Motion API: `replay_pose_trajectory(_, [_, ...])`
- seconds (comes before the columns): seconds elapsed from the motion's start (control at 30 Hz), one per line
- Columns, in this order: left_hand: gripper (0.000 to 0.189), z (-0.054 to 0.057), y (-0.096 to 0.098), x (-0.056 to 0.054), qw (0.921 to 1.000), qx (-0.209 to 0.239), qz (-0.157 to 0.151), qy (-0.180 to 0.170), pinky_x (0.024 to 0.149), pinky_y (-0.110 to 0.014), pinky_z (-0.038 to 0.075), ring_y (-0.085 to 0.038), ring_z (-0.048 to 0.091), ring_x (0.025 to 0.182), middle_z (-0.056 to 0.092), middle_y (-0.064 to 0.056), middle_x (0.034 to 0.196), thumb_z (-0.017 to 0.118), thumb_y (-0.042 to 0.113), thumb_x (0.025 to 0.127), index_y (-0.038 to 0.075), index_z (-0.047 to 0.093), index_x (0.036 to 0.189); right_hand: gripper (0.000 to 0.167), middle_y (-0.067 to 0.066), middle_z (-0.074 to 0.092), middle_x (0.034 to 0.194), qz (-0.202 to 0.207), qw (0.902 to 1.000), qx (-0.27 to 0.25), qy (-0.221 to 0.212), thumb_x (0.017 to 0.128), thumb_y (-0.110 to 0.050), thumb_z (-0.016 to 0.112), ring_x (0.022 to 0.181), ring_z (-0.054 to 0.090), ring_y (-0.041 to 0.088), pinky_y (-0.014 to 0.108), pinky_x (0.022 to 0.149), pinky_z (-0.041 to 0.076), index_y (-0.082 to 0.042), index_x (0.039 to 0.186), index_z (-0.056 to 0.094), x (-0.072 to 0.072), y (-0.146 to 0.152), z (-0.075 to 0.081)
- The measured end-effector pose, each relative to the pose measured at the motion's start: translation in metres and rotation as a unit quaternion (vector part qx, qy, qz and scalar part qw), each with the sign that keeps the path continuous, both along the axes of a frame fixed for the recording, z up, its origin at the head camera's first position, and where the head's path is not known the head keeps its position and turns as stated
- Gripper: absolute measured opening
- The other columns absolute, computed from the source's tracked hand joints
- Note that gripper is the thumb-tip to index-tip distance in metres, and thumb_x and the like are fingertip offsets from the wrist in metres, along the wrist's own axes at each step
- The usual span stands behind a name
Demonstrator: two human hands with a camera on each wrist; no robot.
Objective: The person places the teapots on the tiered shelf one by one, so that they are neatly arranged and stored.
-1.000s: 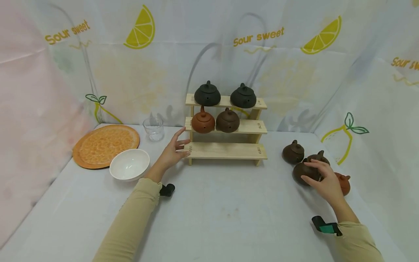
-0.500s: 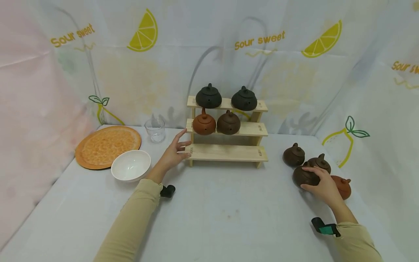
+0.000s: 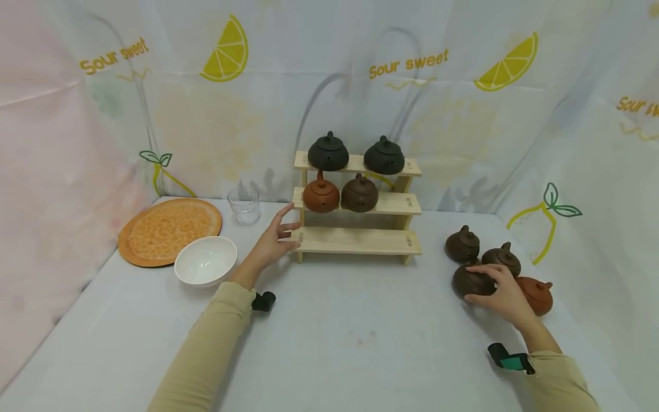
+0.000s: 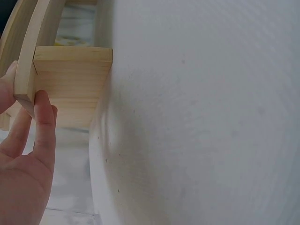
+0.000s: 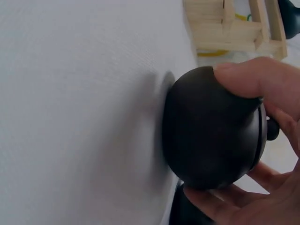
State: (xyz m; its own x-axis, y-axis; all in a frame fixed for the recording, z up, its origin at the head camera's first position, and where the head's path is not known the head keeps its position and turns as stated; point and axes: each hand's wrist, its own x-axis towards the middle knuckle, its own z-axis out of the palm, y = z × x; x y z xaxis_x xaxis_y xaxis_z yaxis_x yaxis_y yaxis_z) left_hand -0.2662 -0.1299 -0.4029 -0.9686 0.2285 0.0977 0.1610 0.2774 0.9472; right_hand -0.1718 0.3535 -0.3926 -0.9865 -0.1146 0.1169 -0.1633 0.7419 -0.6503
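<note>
My right hand (image 3: 507, 297) grips a dark brown teapot (image 3: 469, 284) between thumb and fingers, around its sides and below its lid knob. In the right wrist view that teapot (image 5: 208, 131) looks almost black; whether its base touches the table cannot be told. Close around it stand two more brown teapots, one at the back (image 3: 462, 246) and one beside it (image 3: 503, 258), plus an orange-brown teapot (image 3: 535, 294) partly behind my hand. My left hand (image 3: 268, 247) holds the left end of the lowest board of a three-step wooden stand (image 3: 360, 240), pinching the board (image 4: 26, 70) in the left wrist view.
Two black teapots (image 3: 328, 153) sit on the stand's top step. On the middle step are an orange-brown teapot (image 3: 321, 197) and a brown teapot (image 3: 360, 194). To the left are a white bowl (image 3: 206, 261), a round orange-patterned board (image 3: 170, 229) and a clear glass (image 3: 244, 206).
My right hand has come down around the brown teapot, closed on it, and moved it slightly left and toward me. My left hand stays at the stand. The view has shifted a little.
</note>
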Motion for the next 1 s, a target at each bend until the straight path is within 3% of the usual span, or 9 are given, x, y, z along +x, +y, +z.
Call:
replay_pose_trajectory(0.37, [0.088,0.003,0.001,0.001,0.9998,-0.005,-0.004,0.019,0.092,-0.050,0.040,-0.044,0.042,0.118,0.048,-0.022,0.133,0.063,-0.009,0.083,0.025,0.016,0.149,0.053,0.023,0.041,0.122,-0.007,0.9993,0.009,0.035,0.072,-0.011,0.079,0.114,0.038,0.043,0.060,0.085,0.035,-0.001,0.120,0.059,0.000,-0.016,0.004])
replay_pose_trajectory(0.53, [0.088,0.003,0.001,0.000,0.9996,-0.006,-0.007,0.028,0.091,-0.051,0.040,-0.045,0.043,0.117,0.049,-0.023,0.132,0.063,-0.010,0.082,0.022,0.016,0.149,0.051,0.020,0.044,0.120,0.008,0.9968,0.007,0.079,0.072,-0.009,0.079,0.109,0.041,0.038,0.053,0.079,0.040,-0.003,0.119,0.059,-0.002,-0.028,0.014])
replay_pose_trajectory(0.77, [0.088,0.003,0.001,0.000,0.9997,-0.004,-0.003,0.024,0.092,-0.051,0.040,-0.044,0.043,0.117,0.049,-0.022,0.132,0.063,-0.009,0.083,0.023,0.016,0.149,0.049,0.015,0.046,0.120,0.042,0.9915,-0.004,0.123,0.071,-0.006,0.079,0.108,0.043,0.031,0.029,0.076,0.040,-0.004,0.117,0.061,-0.011,-0.042,0.027])
replay_pose_trajectory(1.0, [0.088,0.001,0.000,0.001,0.9998,-0.007,-0.002,0.019,0.092,-0.051,0.039,-0.044,0.043,0.118,0.049,-0.022,0.133,0.063,-0.009,0.083,0.024,0.016,0.149,0.049,0.017,0.045,0.121,0.051,0.9899,-0.010,0.132,0.072,-0.006,0.078,0.106,0.045,0.033,0.037,0.078,0.039,-0.004,0.117,0.060,-0.019,-0.052,0.036])
